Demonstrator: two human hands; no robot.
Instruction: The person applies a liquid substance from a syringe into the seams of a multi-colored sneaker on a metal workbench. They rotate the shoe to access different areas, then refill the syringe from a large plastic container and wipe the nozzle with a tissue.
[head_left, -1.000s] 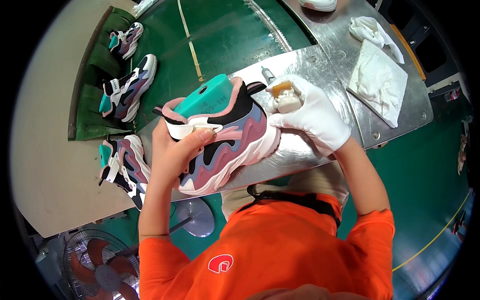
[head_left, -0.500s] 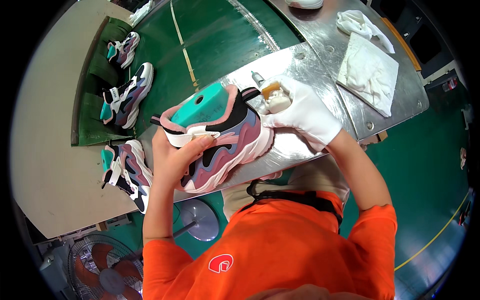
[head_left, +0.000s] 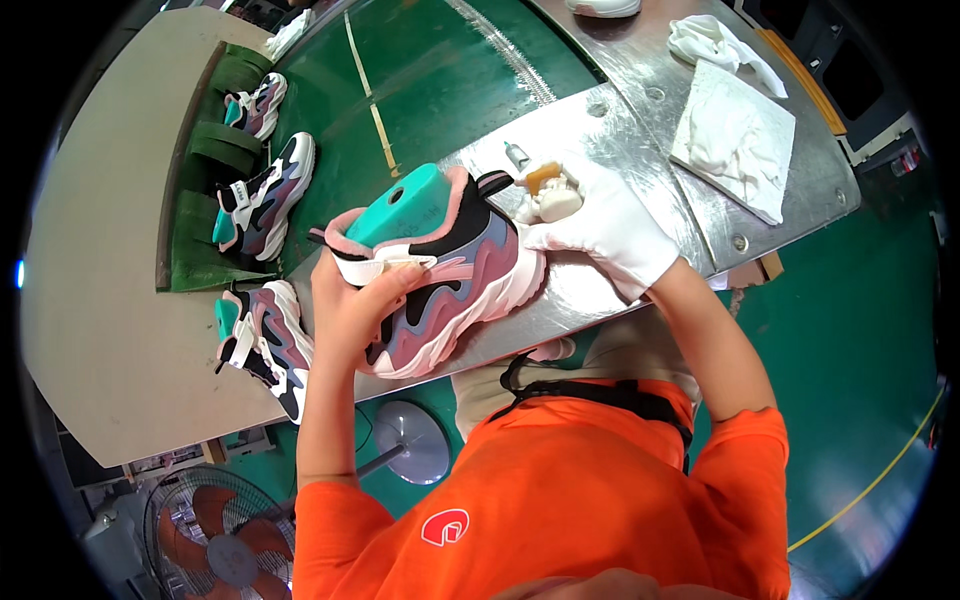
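Observation:
A sneaker point(head_left: 450, 285) in black, mauve, lavender and white, with pink lining and a teal last point(head_left: 402, 205) inside, is held tilted over the metal table. My bare left hand point(head_left: 350, 300) grips its side, thumb pressed near the white strap, other fingers mostly hidden. At the heel end, my white-gloved right hand point(head_left: 610, 220) is closed around an off-white lump point(head_left: 556, 202) with an amber piece point(head_left: 543, 178) beside it. What these two pieces are I cannot make out. Just beyond the glove lies a small grey tube with a teal tip point(head_left: 516, 155).
Matching sneakers with teal lasts point(head_left: 265, 195) stand along a green curved rack point(head_left: 190, 220) on my left. A green belt point(head_left: 440, 100) runs ahead. A folded white cloth pad point(head_left: 735, 140) and a crumpled cloth point(head_left: 715, 42) lie right. A fan point(head_left: 225, 540) stands lower left.
The whole view has shifted slightly, so the rack and its sneakers appear a little farther right. Both hands keep nearly the same hold, and the sneaker has hardly moved.

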